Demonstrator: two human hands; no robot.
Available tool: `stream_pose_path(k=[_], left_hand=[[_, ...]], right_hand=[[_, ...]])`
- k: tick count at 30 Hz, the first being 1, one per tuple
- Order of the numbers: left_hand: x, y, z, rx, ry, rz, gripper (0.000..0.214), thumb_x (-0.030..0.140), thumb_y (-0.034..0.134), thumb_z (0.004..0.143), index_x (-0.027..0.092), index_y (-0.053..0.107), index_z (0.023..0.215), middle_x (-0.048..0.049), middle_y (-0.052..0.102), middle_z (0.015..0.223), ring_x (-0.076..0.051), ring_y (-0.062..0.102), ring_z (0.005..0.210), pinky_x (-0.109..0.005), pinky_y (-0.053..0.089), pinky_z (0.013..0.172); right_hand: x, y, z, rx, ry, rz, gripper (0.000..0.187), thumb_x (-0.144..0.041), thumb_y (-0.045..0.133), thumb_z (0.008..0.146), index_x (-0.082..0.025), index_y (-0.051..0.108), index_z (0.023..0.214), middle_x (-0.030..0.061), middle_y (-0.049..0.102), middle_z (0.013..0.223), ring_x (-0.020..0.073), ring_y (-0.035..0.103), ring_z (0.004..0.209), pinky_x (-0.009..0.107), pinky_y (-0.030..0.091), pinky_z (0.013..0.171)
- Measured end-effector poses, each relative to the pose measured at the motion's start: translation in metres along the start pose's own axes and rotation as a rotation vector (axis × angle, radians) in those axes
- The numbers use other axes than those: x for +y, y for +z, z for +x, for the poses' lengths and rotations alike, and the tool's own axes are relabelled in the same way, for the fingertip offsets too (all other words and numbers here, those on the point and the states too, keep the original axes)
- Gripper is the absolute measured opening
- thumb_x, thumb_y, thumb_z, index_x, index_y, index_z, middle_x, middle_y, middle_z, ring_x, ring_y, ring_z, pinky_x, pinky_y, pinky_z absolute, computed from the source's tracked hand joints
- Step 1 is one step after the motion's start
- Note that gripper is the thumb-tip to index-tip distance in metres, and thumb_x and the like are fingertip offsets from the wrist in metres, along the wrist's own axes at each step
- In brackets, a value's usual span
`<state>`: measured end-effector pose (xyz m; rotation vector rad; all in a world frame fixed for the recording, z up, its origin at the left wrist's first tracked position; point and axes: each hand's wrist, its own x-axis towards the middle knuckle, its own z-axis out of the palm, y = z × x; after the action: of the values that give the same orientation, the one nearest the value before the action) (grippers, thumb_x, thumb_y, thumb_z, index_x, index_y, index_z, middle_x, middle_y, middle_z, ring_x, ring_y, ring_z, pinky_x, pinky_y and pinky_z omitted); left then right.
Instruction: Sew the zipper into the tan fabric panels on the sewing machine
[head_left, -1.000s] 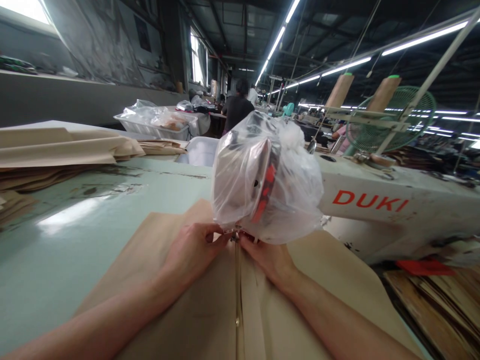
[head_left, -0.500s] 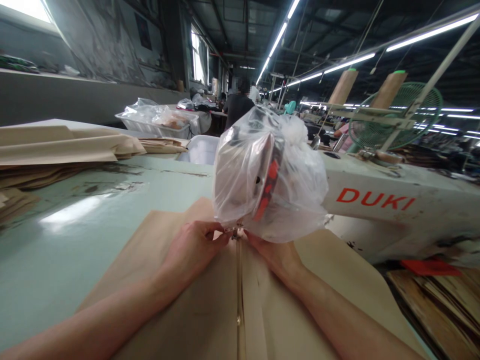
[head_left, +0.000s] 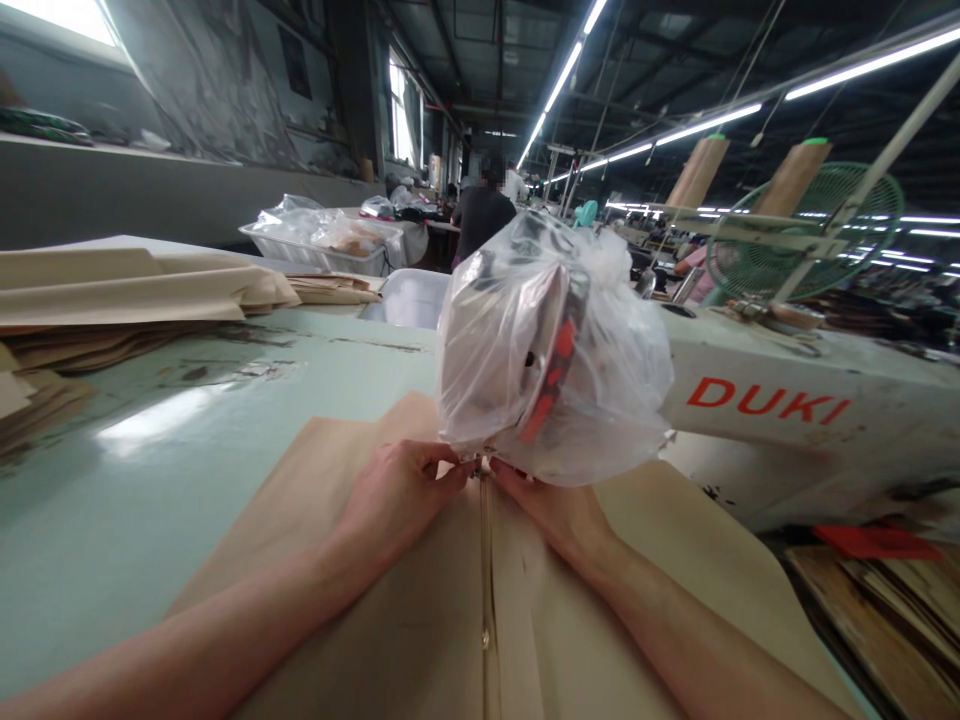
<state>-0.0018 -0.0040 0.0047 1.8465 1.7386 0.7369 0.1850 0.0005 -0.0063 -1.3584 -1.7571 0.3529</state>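
Observation:
A sewing machine head (head_left: 499, 350), wrapped in a clear plastic bag (head_left: 615, 370), stands over a large piece of tan fabric (head_left: 405, 590). A zipper (head_left: 487, 570) runs down the middle of the fabric to the presser foot (head_left: 477, 468), with a small shiny piece on it lower down. Just left of the foot, my left hand (head_left: 401, 490) pinches the fabric between thumb and forefinger. My right hand (head_left: 559, 510) is close on the other side, its fingers together on the fabric along the zipper. The bag's lower edge partly covers my right fingers.
Stacked tan fabric pieces (head_left: 142, 285) lie on the pale green table (head_left: 225, 370) at left. The machine arm (head_left: 810, 400) extends right, with thread cones (head_left: 791, 180) above. A white bin (head_left: 409, 297) and a person (head_left: 484, 215) are behind. More pieces (head_left: 892, 630) lie lower right.
The whole view has shifted slightly, so everything appears a little further right. Both hands keep their places beside the presser foot, and the fabric shows no clear movement.

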Motion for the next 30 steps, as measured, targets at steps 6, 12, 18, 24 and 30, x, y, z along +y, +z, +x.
stream_pose_path(k=[6,12,18,24,30], left_hand=[[0.002,-0.001,0.0,0.005,0.01,0.027,0.032,0.05,0.058,0.084,0.028,0.081,0.086,0.0031,0.051,0.053,-0.016,0.051,0.056,-0.027,0.027,0.052],[0.002,-0.001,-0.002,0.007,0.033,0.051,0.031,0.05,0.056,0.086,0.031,0.081,0.09,0.0019,0.06,0.057,-0.019,0.06,0.062,-0.028,0.031,0.055],[-0.003,0.001,0.0,0.001,0.034,-0.031,0.031,0.051,0.058,0.085,0.031,0.081,0.089,0.0017,0.067,0.064,-0.02,0.062,0.065,-0.028,0.034,0.057],[-0.005,0.001,0.001,-0.026,0.038,-0.095,0.033,0.053,0.059,0.085,0.028,0.081,0.086,0.0015,0.069,0.067,-0.02,0.061,0.066,-0.028,0.036,0.058],[-0.003,-0.001,0.002,-0.056,0.022,-0.121,0.037,0.054,0.058,0.086,0.025,0.08,0.088,0.0008,0.065,0.065,-0.02,0.058,0.065,-0.028,0.034,0.057]], right_hand=[[0.003,0.004,-0.003,-0.1,0.002,0.005,0.021,-0.041,0.063,0.085,-0.025,0.075,0.092,0.0031,0.071,0.075,0.0235,0.066,0.078,0.038,0.053,0.087],[0.001,0.008,-0.005,-0.143,0.001,-0.111,0.021,-0.033,0.064,0.085,-0.025,0.077,0.098,0.0017,0.068,0.073,0.0198,0.059,0.065,0.036,0.051,0.084],[0.0,0.012,-0.004,-0.155,0.007,-0.127,0.02,-0.03,0.065,0.085,-0.025,0.077,0.1,0.0021,0.069,0.075,0.02,0.058,0.065,0.037,0.049,0.087],[0.005,0.013,-0.004,-0.154,0.002,-0.129,0.017,-0.032,0.064,0.085,-0.024,0.077,0.096,0.0013,0.07,0.079,0.0198,0.059,0.07,0.036,0.048,0.09],[-0.001,0.008,-0.005,-0.14,-0.005,-0.141,0.016,-0.035,0.062,0.086,-0.026,0.073,0.081,-0.0003,0.07,0.074,0.0195,0.06,0.066,0.034,0.05,0.08]])
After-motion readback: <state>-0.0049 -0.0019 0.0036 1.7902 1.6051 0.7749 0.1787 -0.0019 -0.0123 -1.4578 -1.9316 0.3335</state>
